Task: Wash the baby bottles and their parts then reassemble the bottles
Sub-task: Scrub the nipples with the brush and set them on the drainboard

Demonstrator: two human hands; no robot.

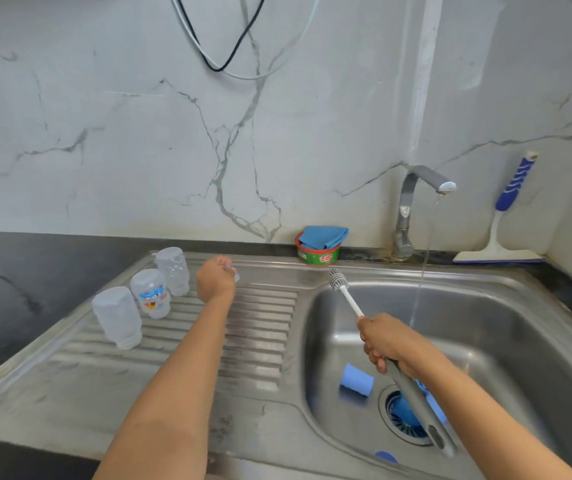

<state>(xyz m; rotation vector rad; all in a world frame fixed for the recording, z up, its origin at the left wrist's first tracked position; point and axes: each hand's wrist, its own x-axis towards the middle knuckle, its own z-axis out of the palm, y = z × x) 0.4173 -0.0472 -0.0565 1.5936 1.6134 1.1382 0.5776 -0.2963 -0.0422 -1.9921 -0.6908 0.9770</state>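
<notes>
White grey-veined marble wall (104, 140) w/ blk + white cables (218, 68) hanging, dark countertop (7, 289) round steel sink (104, 393), tap (407, 199) running at back.

Small clear piece (234, 274) in L hand (215, 282): mostly covered by fingers (224, 264), can't tell which part. Blue parts (403, 408) at drain (382, 407): half hidden behind brush handle (416, 400) and R forearm (468, 400). Blue bit (386, 456) at near sink rim (343, 441): only an edge shows. Print (153, 295) on middle bottle (146, 278) blurred, unreadable. Tub (317, 259) contents hidden under cloth (324, 235). Cables (229, 62) cut off at top edge; both forearms cut off at bottom.
</notes>
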